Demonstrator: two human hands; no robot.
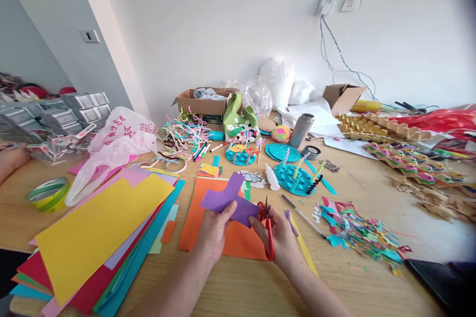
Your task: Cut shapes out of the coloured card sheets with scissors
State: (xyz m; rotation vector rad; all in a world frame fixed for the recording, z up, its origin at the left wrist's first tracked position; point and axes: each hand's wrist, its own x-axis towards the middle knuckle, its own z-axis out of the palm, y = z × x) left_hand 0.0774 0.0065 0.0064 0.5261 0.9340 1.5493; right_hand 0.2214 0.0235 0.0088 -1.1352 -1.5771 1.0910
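One purple paper piece (228, 193), bent-armed in outline, held above one orange sheet (241, 240) at the near middle of the wooden table (245, 292). One left hand (214, 233), clasped on the purple paper piece, thumb on top. One right hand (280, 237), thumb pinching the right end of the same piece, with one pair of red-handled scissors (269, 240) carried in the grasp, blades pointing away from the body; whether cutting, impossible to tell.

Right of the hands: one yellow strip (305, 250), one pen (303, 215), one heap of multicoloured scraps (366, 235). Left: one fanned stack of coloured paper, yellow sheet (104, 228) uppermost; one roll of green-and-yellow tape (49, 193). Beyond: one white bottle (272, 178), lying near one blue bumpy disc (292, 181) with upright fuzzy stems; one metal flask (301, 131), standing; one green bag (238, 126).
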